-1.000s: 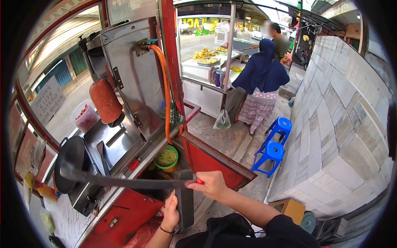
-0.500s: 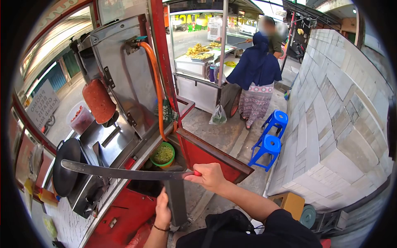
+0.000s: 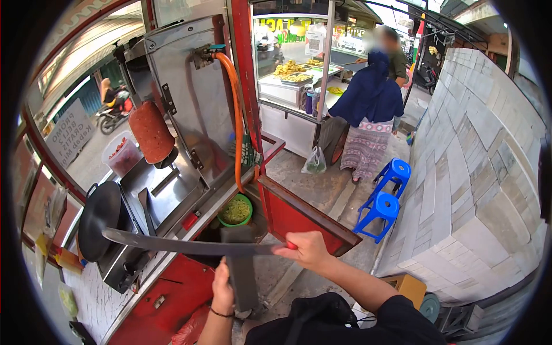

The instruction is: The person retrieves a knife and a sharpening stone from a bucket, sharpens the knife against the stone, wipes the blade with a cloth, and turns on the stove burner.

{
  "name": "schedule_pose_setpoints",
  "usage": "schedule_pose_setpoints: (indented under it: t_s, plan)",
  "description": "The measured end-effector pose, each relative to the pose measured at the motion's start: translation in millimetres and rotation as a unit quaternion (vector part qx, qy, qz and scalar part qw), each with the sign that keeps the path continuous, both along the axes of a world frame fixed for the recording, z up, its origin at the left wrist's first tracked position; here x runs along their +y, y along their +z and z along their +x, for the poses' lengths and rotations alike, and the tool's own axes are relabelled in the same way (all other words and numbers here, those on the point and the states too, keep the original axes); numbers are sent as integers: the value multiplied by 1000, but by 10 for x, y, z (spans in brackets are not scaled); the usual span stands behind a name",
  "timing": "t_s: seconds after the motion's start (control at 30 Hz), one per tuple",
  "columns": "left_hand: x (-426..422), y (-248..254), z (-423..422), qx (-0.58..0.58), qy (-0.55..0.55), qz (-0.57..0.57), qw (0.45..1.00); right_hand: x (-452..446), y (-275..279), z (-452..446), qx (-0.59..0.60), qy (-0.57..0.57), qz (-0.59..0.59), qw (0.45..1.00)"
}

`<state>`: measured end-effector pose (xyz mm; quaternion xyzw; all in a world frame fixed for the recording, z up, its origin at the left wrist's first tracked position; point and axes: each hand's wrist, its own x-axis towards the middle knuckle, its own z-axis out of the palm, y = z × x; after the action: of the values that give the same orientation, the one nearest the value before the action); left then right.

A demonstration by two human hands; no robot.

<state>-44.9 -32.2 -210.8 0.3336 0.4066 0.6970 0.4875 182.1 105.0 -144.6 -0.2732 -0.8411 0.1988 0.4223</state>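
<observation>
My right hand (image 3: 307,251) is closed round the red handle of a long kebab knife. The knife's blade (image 3: 172,245) reaches left, nearly level, with its tip above the side of the black pan. My left hand (image 3: 223,290) grips a long grey sharpening stone (image 3: 244,284) from its left side and holds it roughly upright. The blade crosses the stone near its upper end, and a short piece of stone shows beyond it. Whether blade and stone touch is hard to make out.
Left is a cart with a black pan (image 3: 99,221), a steel griddle (image 3: 164,187), a meat cone (image 3: 151,133) and an orange hose (image 3: 237,121). A green tub of shredded vegetable (image 3: 236,211) sits below. Blue stools (image 3: 379,214) stand by the block stack (image 3: 460,172); two people are at another stall.
The blade now crosses the stone a little lower, with the stone's end showing past it. The view has swung slightly left, and a motorbike with a rider has appeared on the street.
</observation>
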Motion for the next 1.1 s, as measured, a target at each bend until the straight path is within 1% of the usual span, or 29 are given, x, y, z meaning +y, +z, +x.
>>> schedule_pose_setpoints:
  t_s: [0.03, 0.07, 0.13, 0.17, 0.2, 0.23, 0.27, 0.3, 0.33, 0.4, 0.43, 0.47, 0.53, 0.57, 0.63, 0.67, 0.7, 0.73, 0.77, 0.8, 0.83, 0.87, 0.93, 0.97, 1.0, 1.07, 1.1]
  plan:
    - [-72, 356, -49, -120, -27, -56, 991, -35, -212, 129, -30, -2, -6, 1000]
    - [-32, 531, -103, -165, 1, 24, 986, -89, -332, 271, -30, 7, -1, 1000]
    - [-49, 758, -290, -185, -22, 84, 979, -179, -455, 426, -95, -9, -26, 995]
    - [-77, 624, -308, -182, -19, 82, 980, -157, -477, 388, -92, -6, -28, 995]
    - [-101, 365, -310, -161, -56, 47, 984, -117, -421, 333, -83, -7, 2, 997]
    - [-125, 224, -284, -141, -94, 10, 985, -74, -350, 281, -74, -10, 31, 997]
    - [-89, 317, 140, -55, 48, -63, 995, -62, -159, 173, -73, -12, 27, 997]
    - [-80, -3, 132, 78, 19, -57, 995, -76, 126, 27, -26, -2, 42, 999]
    - [-67, -324, 136, 208, -11, -48, 977, -70, 289, -48, 20, 8, 57, 998]
    - [49, 6, 271, 125, 24, -6, 992, 3, 231, -36, 21, -3, 53, 998]
    - [20, 128, 172, 87, 30, -3, 996, 24, 155, -32, 25, -10, 51, 998]
    - [10, 26, -36, -18, -6, -18, 1000, -5, -6, 41, 25, -11, 52, 998]
    - [-7, 608, -196, -123, -89, 54, 987, -107, -363, 327, -58, -2, 17, 998]
    - [1, 641, -246, -124, -86, 55, 987, -121, -405, 414, -59, 1, 19, 998]
    - [-7, 666, -298, -180, -85, 106, 974, -180, -411, 509, -116, -21, 3, 993]
    - [-35, 575, -228, -180, -87, 102, 975, -165, -420, 483, -116, -23, 0, 993]
    - [-71, 388, -70, -124, -44, 10, 991, -117, -285, 380, -92, -17, 21, 995]
    - [-82, 218, 101, -67, -2, -81, 994, -71, -136, 287, -70, -12, 42, 997]
    - [-50, 78, 274, 121, 37, -45, 991, -50, 63, 192, -72, -16, 42, 996]
    - [-2, 7, 414, 307, 74, -4, 949, -37, 290, 77, -28, -16, 62, 998]
    - [68, 286, 500, 190, -16, 15, 982, -33, 397, 40, 17, -18, 82, 996]
    - [69, 215, 448, 191, -20, 13, 981, -32, 350, 83, 18, -21, 79, 996]
    - [20, 22, 149, 32, 40, -19, 999, 5, 147, 199, -9, -17, 45, 999]
    - [-34, 314, 31, -64, -15, -53, 996, -39, -30, 328, -30, -7, 15, 999]
    - [15, 499, -95, -116, -30, -1, 993, -81, -188, 455, -32, 5, 21, 999]
    - [20, 700, -233, -154, -59, 92, 982, -152, -407, 598, -79, -14, -13, 997]
    - [7, 682, -199, -153, -53, 94, 982, -133, -381, 562, -79, -8, -12, 997]
